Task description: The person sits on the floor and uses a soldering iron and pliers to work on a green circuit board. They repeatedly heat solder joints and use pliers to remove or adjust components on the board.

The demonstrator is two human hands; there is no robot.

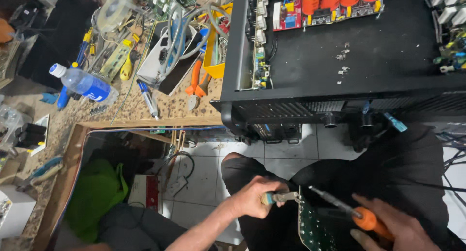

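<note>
1. The left hand [252,197] is closing around a pair of pliers [280,197], its jaws reaching right to the top edge of the green circuit board [313,224].
2. The circuit board is standing on edge over the person's lap, between both hands.
3. The right hand [395,229] is gripping an orange-handled soldering iron [344,205], its tip pointing left, seemingly touching the board near the pliers.
4. The open black chassis [359,61] is sitting on the bench above.

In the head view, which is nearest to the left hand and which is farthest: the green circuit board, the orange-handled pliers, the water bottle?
From the left hand:
1. Green circuit board, just to its right, over the lap.
2. Orange-handled pliers, up on the bench beside the black chassis.
3. Water bottle, far left on the bench.
</note>
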